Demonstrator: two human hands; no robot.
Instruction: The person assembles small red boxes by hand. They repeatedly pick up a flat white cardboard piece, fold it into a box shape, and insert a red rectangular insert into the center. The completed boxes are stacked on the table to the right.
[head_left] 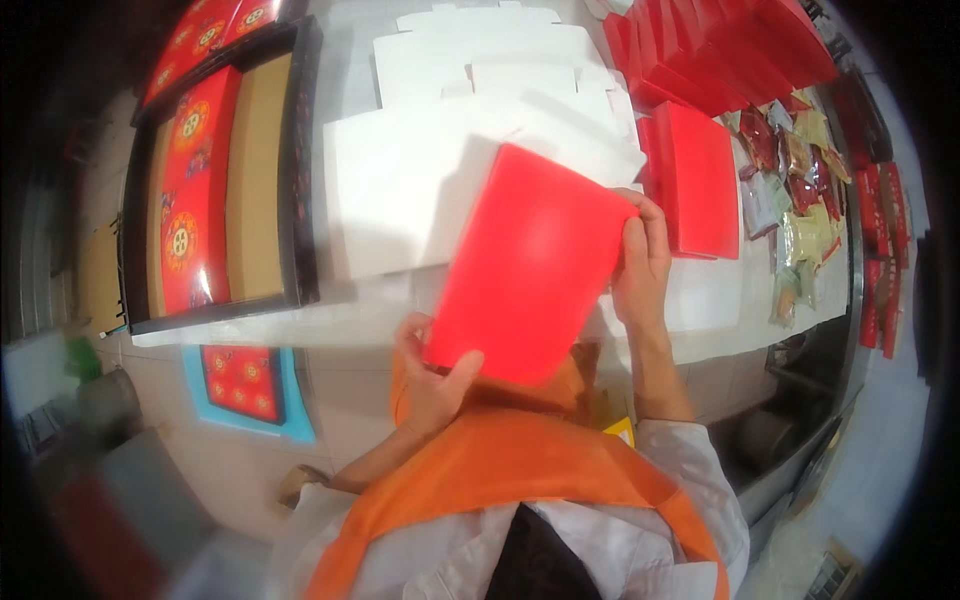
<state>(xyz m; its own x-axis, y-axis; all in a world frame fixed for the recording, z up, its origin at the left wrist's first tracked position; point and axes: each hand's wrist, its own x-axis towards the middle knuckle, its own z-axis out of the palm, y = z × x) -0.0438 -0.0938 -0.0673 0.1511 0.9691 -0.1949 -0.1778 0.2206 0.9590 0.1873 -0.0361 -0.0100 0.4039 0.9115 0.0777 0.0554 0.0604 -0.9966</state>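
Tilted between my two hands is a plain red cardboard box (535,265), its broad smooth face turned up. My left hand (435,375) is closed on its lower left corner, thumb on the top face. At the upper right edge my right hand (642,255) grips it, fingers bent over the corner. Beneath and beyond it lie overlapping flat white card blanks (400,170) on the table. Another red box (700,180) stands just right of my right hand.
A black-rimmed tray (305,170) at left holds a patterned red box (195,200). More red boxes (720,50) stand at the back right. Small wrapped packets (795,190) lie along the right side. A patterned red box (245,383) rests on a blue sheet below the table's left edge.
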